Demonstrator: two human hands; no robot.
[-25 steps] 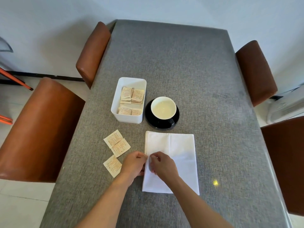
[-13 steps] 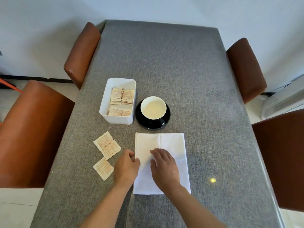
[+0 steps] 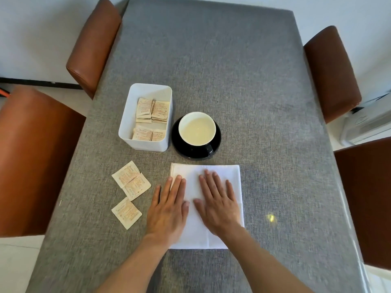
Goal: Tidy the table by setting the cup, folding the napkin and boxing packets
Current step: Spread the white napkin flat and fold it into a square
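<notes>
Both hands are laid flat with fingers spread on the folded white napkin (image 3: pixel 211 187), the left hand (image 3: pixel 168 210) over its left edge, the right hand (image 3: pixel 218 204) on its middle; nothing is gripped. Three packets (image 3: pixel 129 191) are seen left of it. Farther, the white box (image 3: pixel 146 117) with packets and the cup (image 3: pixel 197 127) on a black saucer (image 3: pixel 195 151) are placed.

No text can be read. The small beige paper packets lying loose on the grey fabric-covered table (image 3: pixel 243 81), namely the upper pair (image 3: pixel 131 180) and the lower single one (image 3: pixel 126 212), carry faint reddish printing, as do the packets stacked in the white rectangular plastic box (image 3: pixel 127 115), but the lettering is too small and blurred to make out.
</notes>
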